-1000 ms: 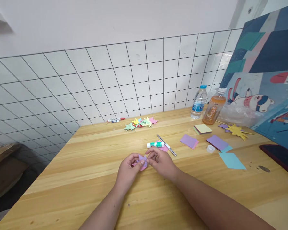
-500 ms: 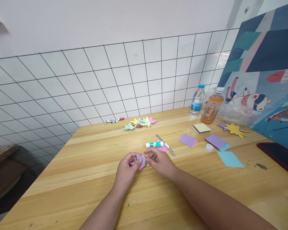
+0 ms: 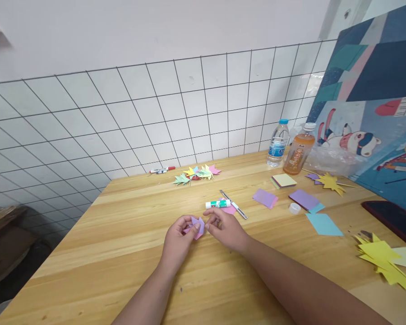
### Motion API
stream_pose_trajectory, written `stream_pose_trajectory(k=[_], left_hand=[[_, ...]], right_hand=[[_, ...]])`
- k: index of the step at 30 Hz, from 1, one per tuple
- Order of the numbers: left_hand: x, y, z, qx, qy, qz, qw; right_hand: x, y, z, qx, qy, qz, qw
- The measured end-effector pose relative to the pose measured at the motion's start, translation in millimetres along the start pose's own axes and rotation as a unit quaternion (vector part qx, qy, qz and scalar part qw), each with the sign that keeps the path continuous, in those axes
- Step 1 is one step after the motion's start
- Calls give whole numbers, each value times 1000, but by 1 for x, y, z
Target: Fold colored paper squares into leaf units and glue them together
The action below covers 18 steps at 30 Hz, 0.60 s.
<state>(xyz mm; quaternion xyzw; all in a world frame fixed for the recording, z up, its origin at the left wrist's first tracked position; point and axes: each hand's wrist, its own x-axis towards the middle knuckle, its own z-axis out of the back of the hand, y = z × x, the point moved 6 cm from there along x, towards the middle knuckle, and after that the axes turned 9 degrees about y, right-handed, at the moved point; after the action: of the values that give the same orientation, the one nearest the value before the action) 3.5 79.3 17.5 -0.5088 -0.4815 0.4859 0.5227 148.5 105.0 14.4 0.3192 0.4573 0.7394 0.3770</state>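
A small folded purple-and-pink paper (image 3: pixel 199 228) is pinched between the thumb and fingers of my left hand (image 3: pixel 180 234), just above the table. Close on its right side is my right hand (image 3: pixel 227 229), fingers curled and the thumb and fingertips closed at the paper's edge. A glue stick (image 3: pixel 218 204) lies just beyond my hands, across a pink paper (image 3: pixel 229 210). Beside it is a slim metal-and-white cutter (image 3: pixel 237 208).
Coloured paper stars (image 3: pixel 198 174) and markers (image 3: pixel 162 170) lie at the back. Rightward are purple paper (image 3: pixel 264 198), a blue sheet (image 3: pixel 324 224), a white cap (image 3: pixel 294 208), a water bottle (image 3: pixel 277 146), an orange drink (image 3: pixel 298 153), a dark phone (image 3: pixel 392 221) and yellow cutouts (image 3: pixel 380 257).
Yellow paper cutouts with a pale piece now lie at the right front, where only a blur showed before. My hands and the folded paper have hardly moved.
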Motion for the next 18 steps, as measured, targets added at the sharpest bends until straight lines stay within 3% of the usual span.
stream_pose_trajectory(k=[18], left_hand=[[1,3,2,-2,-9,3,1000]], right_hand=[[-1,3,0,1,6,1,1000]])
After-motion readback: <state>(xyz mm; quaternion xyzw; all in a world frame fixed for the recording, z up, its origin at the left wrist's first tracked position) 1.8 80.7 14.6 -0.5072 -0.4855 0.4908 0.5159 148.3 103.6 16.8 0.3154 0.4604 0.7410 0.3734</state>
